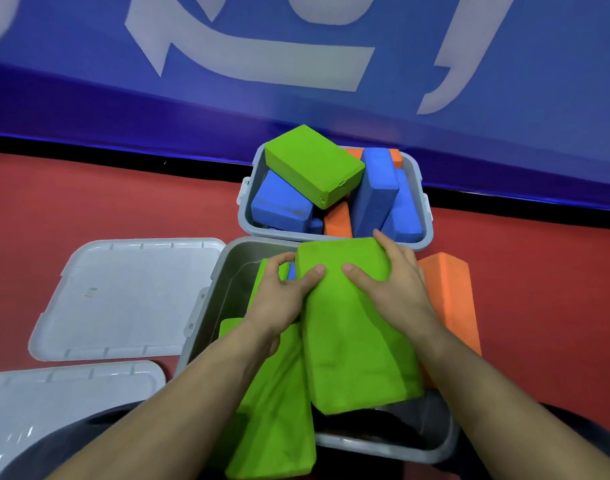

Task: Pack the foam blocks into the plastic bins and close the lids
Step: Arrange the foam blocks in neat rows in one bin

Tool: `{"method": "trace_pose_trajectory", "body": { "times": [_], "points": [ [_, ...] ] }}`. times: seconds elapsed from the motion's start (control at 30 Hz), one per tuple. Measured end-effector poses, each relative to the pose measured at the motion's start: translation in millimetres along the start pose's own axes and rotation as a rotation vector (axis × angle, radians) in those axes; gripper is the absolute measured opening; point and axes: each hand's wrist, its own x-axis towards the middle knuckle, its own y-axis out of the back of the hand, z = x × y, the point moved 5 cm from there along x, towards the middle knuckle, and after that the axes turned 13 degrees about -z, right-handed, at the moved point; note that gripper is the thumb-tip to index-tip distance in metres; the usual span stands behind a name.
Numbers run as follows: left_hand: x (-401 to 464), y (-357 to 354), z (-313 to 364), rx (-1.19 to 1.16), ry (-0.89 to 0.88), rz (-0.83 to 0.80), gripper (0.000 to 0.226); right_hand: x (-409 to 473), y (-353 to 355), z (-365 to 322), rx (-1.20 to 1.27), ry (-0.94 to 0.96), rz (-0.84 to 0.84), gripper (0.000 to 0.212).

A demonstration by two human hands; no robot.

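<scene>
Both hands (334, 285) grip green block (355, 334) over near bin (206, 320)

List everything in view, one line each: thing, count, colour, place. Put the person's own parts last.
near bin: one, grey, open, centre foreground.
far bin: one, grey, open, just behind the near bin, piled with loose blocks.
held green block: one, over the near bin.
other green blocks: at least two, in the near bin, to the left of the held one.
top green block: one, on the far bin's pile.
blue blocks: at least three, in the far bin.
orange blocks in far bin: at least two, partly buried.
orange block: one, by the near bin's right side.
lids: two, grey, on the floor at left.
floor: red.
banner: blue, pale lettering, behind.
left hand: gripping the held block's left edge.
right hand: gripping its right side.
</scene>
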Motion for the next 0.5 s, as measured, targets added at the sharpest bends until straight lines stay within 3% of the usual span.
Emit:
{"method": "trace_pose_trajectory", "body": {
  "times": [0.1, 0.3, 0.5],
  "points": [
    [-0.5, 12.5, 18.3, -0.043, -0.056, 0.070, 0.065, 7.0, 7.0, -11.5, 0.111, 0.081, 0.031, 0.087],
    [5.7, 61.0, 29.2, -0.207, -0.037, 0.226, 0.085, 19.0, 1.9, -2.4, 0.147, -0.021, -0.032, 0.097],
    [13.4, 99.4, -1.1, -0.327, 0.038, 0.391, 0.060, 18.0, -24.3, 6.4, 0.056, -0.106, -0.179, 0.089]
  ]
}}
